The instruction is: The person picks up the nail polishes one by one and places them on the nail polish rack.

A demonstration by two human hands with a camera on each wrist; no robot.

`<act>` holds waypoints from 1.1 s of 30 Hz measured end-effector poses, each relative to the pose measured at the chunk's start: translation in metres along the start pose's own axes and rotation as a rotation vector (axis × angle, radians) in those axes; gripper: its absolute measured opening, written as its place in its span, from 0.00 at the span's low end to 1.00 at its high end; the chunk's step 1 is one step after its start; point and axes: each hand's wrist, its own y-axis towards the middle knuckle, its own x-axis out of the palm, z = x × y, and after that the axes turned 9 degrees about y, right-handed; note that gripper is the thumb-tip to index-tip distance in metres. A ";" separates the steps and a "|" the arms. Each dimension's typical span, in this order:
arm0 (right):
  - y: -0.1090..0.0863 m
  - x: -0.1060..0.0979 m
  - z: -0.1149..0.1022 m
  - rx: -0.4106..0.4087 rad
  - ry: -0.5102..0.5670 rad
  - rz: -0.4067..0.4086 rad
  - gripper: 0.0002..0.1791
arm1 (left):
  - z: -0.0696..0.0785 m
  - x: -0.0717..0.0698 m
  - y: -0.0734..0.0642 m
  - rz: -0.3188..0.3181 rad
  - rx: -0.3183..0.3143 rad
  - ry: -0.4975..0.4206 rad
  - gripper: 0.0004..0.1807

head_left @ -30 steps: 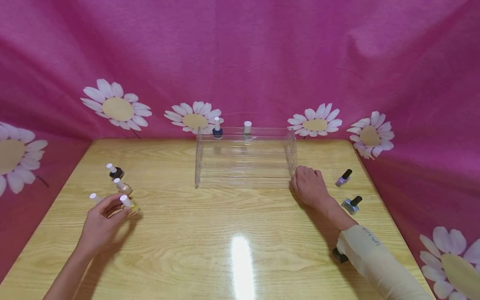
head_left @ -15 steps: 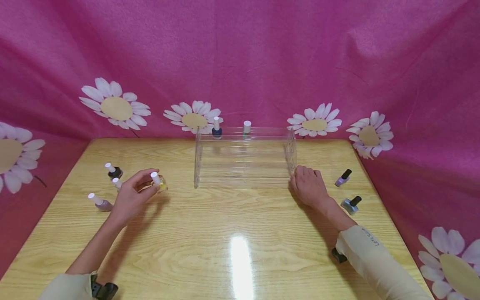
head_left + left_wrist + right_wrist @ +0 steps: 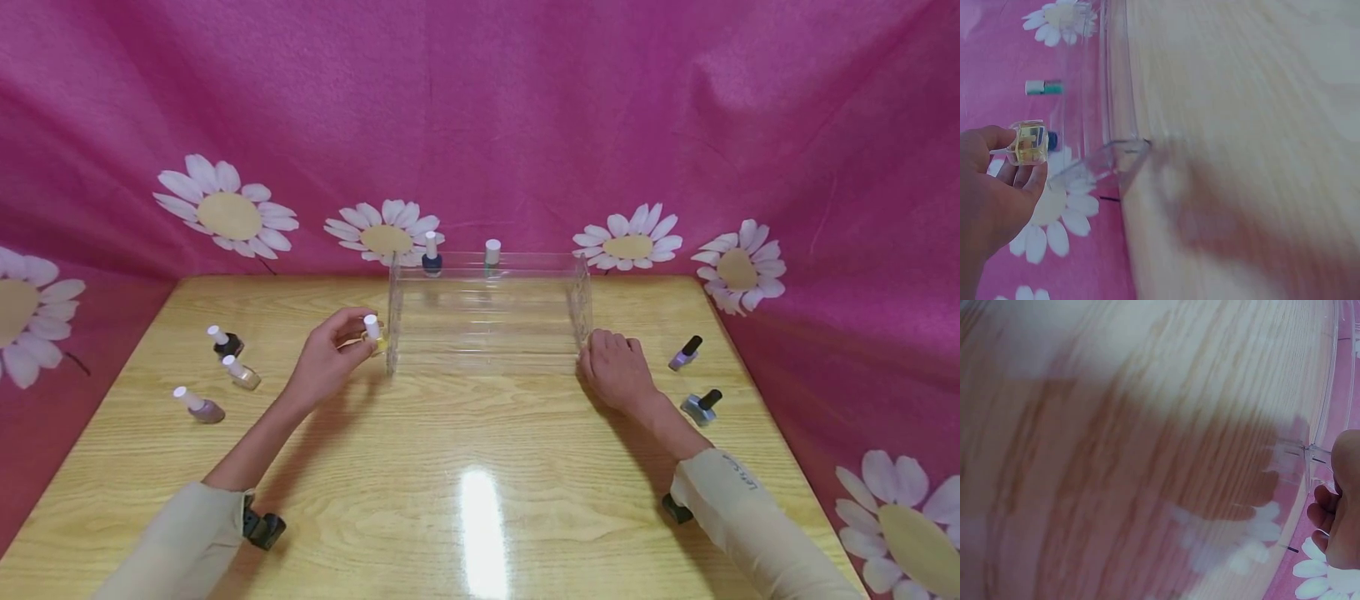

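On the right sleeve, behind the right hand, small dark lettering is printed that seems to begin "Lets"; the rest cannot be made out, and any labels on the bottles are too small to be read. By the left hand, a yellow nail polish bottle with a white cap is pinched between thumb and fingers, raised off the table just beside the left end of a clear rack; whether bottle and rack touch cannot be told. The rack's right end is gripped by the right hand, its fingers tightly curled. Beyond and to the right of the left hand, a dark blue bottle and a green bottle, both white-capped, are seen on the rack's top tier. Well to the left of that hand, a black bottle, a beige bottle and a mauve bottle are set out. To the right of the right hand, a lilac bottle and a grey-blue bottle are placed, both black-capped.
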 end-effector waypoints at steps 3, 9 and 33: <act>0.001 -0.001 0.000 -0.002 0.000 0.000 0.11 | 0.000 0.007 0.011 -0.006 0.018 -0.005 0.19; 0.000 -0.002 0.000 0.014 0.009 -0.031 0.11 | -0.008 0.023 0.035 -0.025 0.063 -0.007 0.19; 0.000 0.001 0.001 0.032 0.033 -0.036 0.11 | 0.035 0.114 0.121 -0.171 0.176 0.006 0.20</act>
